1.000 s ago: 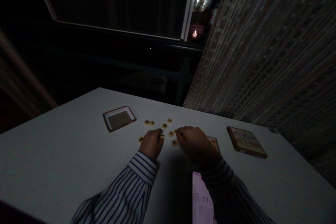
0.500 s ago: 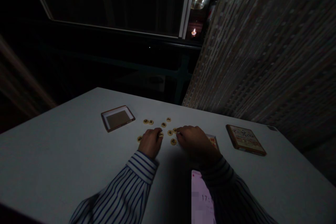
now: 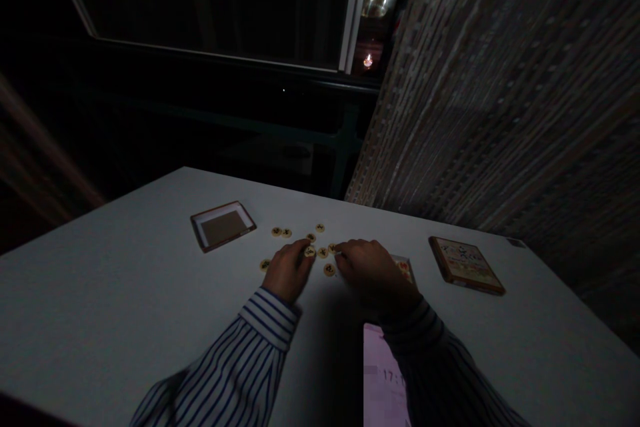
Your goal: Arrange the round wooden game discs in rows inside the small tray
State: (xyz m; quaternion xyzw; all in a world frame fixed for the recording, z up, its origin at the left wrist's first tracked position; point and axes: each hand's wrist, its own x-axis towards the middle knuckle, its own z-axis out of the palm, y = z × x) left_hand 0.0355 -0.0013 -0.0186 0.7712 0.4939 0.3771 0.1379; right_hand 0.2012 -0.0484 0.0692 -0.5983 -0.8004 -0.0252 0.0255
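Observation:
My left hand (image 3: 289, 270) is closed, with thumb and index finger pinching a round Chinese chess piece (image 3: 310, 251) marked in black. To its right, my right hand (image 3: 373, 271) has curled fingers, and its fingertips are at the edge of another Chinese chess piece (image 3: 333, 249). Between the hands lie a piece (image 3: 323, 253) and, nearer to me, one more piece (image 3: 329, 269). Several others lie face up around them, such as a piece (image 3: 320, 228) farther back and a piece (image 3: 265, 265) left of my left hand. My right hand partly hides a tray of red-marked pieces (image 3: 404, 268).
An open shallow box half (image 3: 223, 240) lies at the left of the white table (image 3: 125, 293). The printed box lid (image 3: 467, 263) is at the right. A lit phone (image 3: 383, 373) lies under my right forearm. A string curtain (image 3: 480, 93) hangs behind the table.
The piece in my left hand has come up and slightly right, and its marked face now shows more fully. My right hand has stayed at nearly the same place.

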